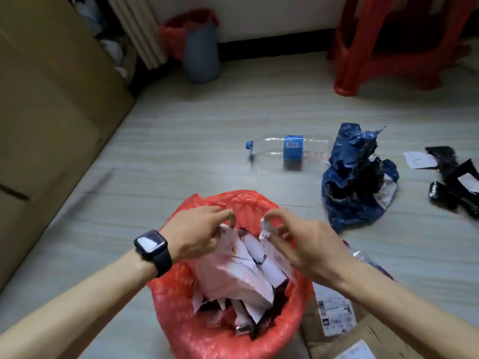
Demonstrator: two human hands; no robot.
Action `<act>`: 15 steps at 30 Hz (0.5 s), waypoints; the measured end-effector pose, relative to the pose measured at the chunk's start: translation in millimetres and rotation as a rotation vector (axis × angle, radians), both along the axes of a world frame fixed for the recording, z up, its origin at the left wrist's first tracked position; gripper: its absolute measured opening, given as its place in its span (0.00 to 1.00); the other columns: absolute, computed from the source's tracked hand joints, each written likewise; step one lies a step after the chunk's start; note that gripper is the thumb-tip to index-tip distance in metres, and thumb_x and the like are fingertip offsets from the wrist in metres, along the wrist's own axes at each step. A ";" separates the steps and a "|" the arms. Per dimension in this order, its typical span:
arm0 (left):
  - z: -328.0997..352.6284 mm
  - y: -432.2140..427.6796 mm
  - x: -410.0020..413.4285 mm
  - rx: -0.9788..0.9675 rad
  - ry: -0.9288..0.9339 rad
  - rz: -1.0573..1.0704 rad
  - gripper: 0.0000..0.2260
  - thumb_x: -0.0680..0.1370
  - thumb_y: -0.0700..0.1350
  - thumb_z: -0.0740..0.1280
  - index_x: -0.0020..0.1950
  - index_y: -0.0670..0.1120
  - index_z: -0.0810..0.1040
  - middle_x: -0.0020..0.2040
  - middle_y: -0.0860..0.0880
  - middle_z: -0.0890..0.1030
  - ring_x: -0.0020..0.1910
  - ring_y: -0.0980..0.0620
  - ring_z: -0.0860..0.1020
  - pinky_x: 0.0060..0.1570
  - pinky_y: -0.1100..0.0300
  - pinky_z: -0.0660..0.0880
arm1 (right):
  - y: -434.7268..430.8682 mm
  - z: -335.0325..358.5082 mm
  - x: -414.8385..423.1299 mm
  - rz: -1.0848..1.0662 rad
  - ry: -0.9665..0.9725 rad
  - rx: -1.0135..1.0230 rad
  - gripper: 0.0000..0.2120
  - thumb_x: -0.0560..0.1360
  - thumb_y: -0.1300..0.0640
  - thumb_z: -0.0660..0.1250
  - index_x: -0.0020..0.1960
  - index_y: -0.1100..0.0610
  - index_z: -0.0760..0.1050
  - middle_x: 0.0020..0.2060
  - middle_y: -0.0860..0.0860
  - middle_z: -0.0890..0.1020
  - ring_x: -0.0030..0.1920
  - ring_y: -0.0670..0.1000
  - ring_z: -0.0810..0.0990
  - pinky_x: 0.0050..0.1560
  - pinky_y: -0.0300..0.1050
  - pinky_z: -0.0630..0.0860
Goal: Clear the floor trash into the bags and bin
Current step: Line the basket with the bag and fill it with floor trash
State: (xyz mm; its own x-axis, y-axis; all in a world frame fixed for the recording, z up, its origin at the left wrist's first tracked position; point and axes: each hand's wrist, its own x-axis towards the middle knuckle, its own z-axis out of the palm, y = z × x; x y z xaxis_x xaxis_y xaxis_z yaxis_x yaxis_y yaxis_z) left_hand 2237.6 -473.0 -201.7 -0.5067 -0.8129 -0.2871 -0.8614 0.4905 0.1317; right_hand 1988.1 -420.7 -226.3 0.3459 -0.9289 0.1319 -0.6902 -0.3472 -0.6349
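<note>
Grip: two hands close together over the bag's mouth. The left hand [199, 229] has curled fingers pinching the top edge of the white papers [233, 273]. The right hand [308, 244] nips a crumpled scrap [267, 227] between thumb and forefinger, its other fingers loose. Blur hides the finer detail.
Red bag [181, 322]: directly beneath the grip on the floor [181, 141], mouth open, packed nearly to the rim with white papers and a few dark bits.
Done, as I judge it: a fair share of the paper litter is bagged, and this handful is about to go in or be pressed down.
Left to do: a clear bottle [285, 149] lies on its side beyond the grip. A blue mailer [355, 177] is crumpled beyond and to the right. Black wrappers [451, 182] and a white slip [418, 159] lie farther right. Flat cardboard [368, 332] sits just right of the bag, below the right forearm.
Bin: the blue bin [201, 53] with its red liner stands far beyond the grip by the wall, contents unseen.
Writing: a shipping label [334, 314] on the cardboard carries a barcode and print too small to read, and the bottle's blue band shows a barcode patch but no legible brand.
</note>
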 end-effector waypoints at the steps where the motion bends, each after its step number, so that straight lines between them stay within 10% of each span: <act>1: -8.1 8.0 4.3 -0.004 -0.080 -0.062 0.16 0.75 0.48 0.60 0.62 0.56 0.72 0.56 0.53 0.76 0.54 0.48 0.75 0.48 0.53 0.74 | 4.2 -3.2 5.3 0.078 0.174 -0.111 0.13 0.75 0.49 0.68 0.58 0.44 0.73 0.39 0.46 0.84 0.40 0.54 0.83 0.40 0.49 0.77; 6: -37.5 36.8 6.8 0.049 -0.227 -0.210 0.26 0.73 0.65 0.52 0.71 0.62 0.64 0.68 0.54 0.69 0.63 0.49 0.71 0.54 0.52 0.71 | 16.4 -10.4 29.3 0.306 0.670 -0.351 0.05 0.60 0.52 0.73 0.36 0.50 0.81 0.32 0.47 0.76 0.31 0.51 0.75 0.30 0.44 0.66; 10: -41.8 34.5 -5.0 -0.076 -0.323 -0.298 0.27 0.74 0.67 0.55 0.69 0.58 0.65 0.67 0.52 0.69 0.61 0.46 0.71 0.55 0.50 0.68 | 14.2 -16.2 41.4 0.305 0.779 -0.165 0.15 0.74 0.54 0.64 0.58 0.56 0.79 0.43 0.51 0.79 0.41 0.56 0.79 0.37 0.48 0.64; 15: -25.8 24.9 -10.5 -0.158 -0.323 -0.282 0.28 0.74 0.70 0.55 0.67 0.55 0.69 0.60 0.51 0.73 0.57 0.47 0.73 0.54 0.51 0.66 | 12.1 -6.4 32.8 0.403 0.683 -0.049 0.10 0.76 0.51 0.62 0.52 0.55 0.78 0.47 0.53 0.78 0.49 0.59 0.77 0.47 0.52 0.70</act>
